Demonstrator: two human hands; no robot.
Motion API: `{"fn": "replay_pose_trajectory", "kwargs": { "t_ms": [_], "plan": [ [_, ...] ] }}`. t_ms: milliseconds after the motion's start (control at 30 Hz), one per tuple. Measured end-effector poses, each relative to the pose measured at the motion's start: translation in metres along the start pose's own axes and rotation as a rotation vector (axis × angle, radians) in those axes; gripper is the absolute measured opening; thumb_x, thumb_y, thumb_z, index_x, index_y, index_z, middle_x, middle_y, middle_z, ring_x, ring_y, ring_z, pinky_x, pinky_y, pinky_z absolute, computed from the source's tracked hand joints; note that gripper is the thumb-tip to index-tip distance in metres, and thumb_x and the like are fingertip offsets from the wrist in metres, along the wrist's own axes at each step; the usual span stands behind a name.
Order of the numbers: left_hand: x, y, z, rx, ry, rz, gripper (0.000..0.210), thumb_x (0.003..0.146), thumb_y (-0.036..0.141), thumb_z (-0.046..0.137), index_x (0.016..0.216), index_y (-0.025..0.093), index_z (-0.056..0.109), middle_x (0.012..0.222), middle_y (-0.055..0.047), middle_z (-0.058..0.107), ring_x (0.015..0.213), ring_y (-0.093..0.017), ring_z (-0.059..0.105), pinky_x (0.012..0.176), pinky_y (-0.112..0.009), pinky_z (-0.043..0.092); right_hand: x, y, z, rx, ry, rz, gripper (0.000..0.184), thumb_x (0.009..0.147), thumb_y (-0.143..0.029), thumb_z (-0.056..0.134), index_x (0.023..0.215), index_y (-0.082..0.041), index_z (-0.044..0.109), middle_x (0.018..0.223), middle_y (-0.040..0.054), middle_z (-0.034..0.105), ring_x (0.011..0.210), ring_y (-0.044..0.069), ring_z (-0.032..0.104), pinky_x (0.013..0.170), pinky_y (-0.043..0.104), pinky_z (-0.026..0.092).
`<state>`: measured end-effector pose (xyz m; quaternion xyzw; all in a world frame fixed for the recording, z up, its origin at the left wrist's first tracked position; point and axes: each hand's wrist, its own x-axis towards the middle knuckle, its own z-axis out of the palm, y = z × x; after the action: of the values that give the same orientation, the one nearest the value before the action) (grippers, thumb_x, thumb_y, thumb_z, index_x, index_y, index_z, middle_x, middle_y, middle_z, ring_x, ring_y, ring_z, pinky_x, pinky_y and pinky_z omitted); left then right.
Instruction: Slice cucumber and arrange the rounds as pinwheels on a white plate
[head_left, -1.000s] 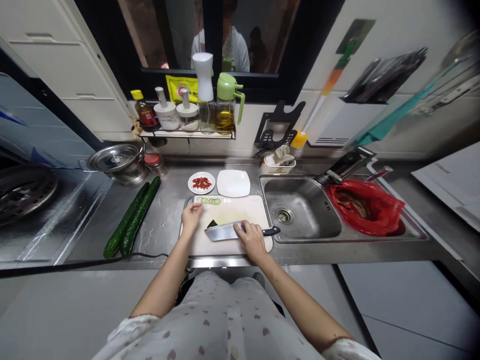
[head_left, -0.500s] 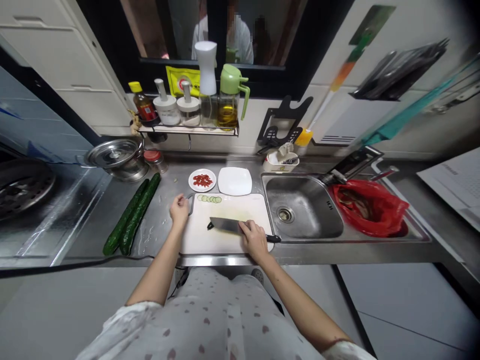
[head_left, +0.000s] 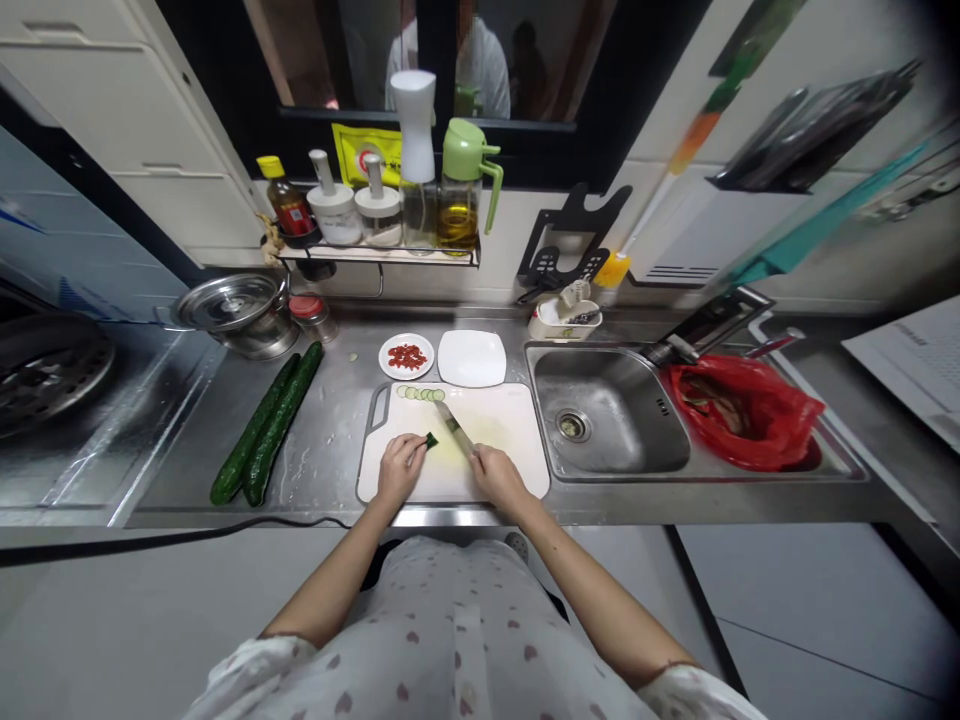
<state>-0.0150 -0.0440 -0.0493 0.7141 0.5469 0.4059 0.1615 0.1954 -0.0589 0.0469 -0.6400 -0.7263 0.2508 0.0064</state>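
Note:
On the white cutting board (head_left: pixel 495 410), my left hand (head_left: pixel 400 468) pinches a small dark green piece of cucumber (head_left: pixel 431 440) between its fingertips. My right hand (head_left: pixel 498 480) is wrapped round the handle of a kitchen knife (head_left: pixel 455 428), hiding most of that handle. The blade points away from me and to the left, just right of the cucumber piece, with a small gap between them. A row of thin cucumber slices (head_left: pixel 420 394) lies along the board's far edge, near the blade's tip.
Beyond the board are a white plate of chopped red pieces (head_left: pixel 406 357) and a bare white plate (head_left: pixel 471 360). Two whole cucumbers (head_left: pixel 277 425) lie left. The sink (head_left: pixel 611 415) adjoins the board's right side, with a red bag (head_left: pixel 780 420) past it. A steel pot (head_left: pixel 255 325) stands back left.
My left hand has come from beside the board onto it and taken the cucumber piece. The knife, earlier lying across the board under my right hand, is now held by its handle and turned away from me.

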Motion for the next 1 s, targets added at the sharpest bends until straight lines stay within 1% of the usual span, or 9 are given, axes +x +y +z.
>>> {"fn": "replay_pose_trajectory", "kwargs": {
  "t_ms": [167,300,633,867,1000],
  "plan": [
    [0.001,-0.002,0.005,0.013,0.017,0.056,0.024,0.089,0.029,0.053,0.107,0.024,0.068,0.1,-0.007,0.065,0.094,-0.018,0.06,0.086,-0.034,0.05,0.0,-0.014,-0.001,-0.075,-0.081,0.022,0.026,0.095,-0.022,0.033,0.105,-0.014,0.056,0.1,0.012,0.067,0.092,0.019,0.062,0.073,0.025,0.038],
    [0.004,-0.001,0.007,0.012,-0.004,0.094,0.024,0.09,0.027,0.051,0.106,0.024,0.069,0.097,-0.006,0.066,0.092,-0.017,0.06,0.085,-0.034,0.051,0.001,-0.023,-0.002,-0.117,-0.129,0.017,0.029,0.096,-0.022,0.03,0.109,-0.014,0.054,0.101,0.0141,0.067,0.093,0.02,0.063,0.076,0.027,0.041],
    [0.005,0.001,0.006,0.018,-0.009,0.106,0.023,0.09,0.024,0.051,0.105,0.023,0.069,0.093,-0.006,0.066,0.089,-0.016,0.06,0.082,-0.032,0.052,0.003,-0.032,0.006,-0.135,-0.123,-0.019,0.025,0.094,-0.018,0.031,0.106,-0.013,0.053,0.098,0.0145,0.068,0.09,0.023,0.065,0.074,0.029,0.044],
    [0.005,-0.001,0.008,0.021,-0.007,0.11,0.023,0.091,0.025,0.05,0.104,0.023,0.069,0.094,-0.006,0.067,0.09,-0.016,0.06,0.082,-0.032,0.052,0.002,-0.035,0.005,-0.142,-0.15,-0.017,0.026,0.095,-0.017,0.029,0.107,-0.013,0.052,0.099,0.0162,0.067,0.091,0.022,0.065,0.076,0.029,0.044],
    [0.005,-0.001,0.008,0.022,-0.013,0.108,0.024,0.091,0.025,0.049,0.105,0.023,0.068,0.095,-0.006,0.067,0.091,-0.016,0.06,0.083,-0.033,0.051,0.0,-0.038,0.004,-0.164,-0.15,-0.017,0.026,0.093,-0.014,0.031,0.107,-0.013,0.052,0.098,0.0155,0.067,0.092,0.022,0.065,0.077,0.029,0.045]
  ]
}}
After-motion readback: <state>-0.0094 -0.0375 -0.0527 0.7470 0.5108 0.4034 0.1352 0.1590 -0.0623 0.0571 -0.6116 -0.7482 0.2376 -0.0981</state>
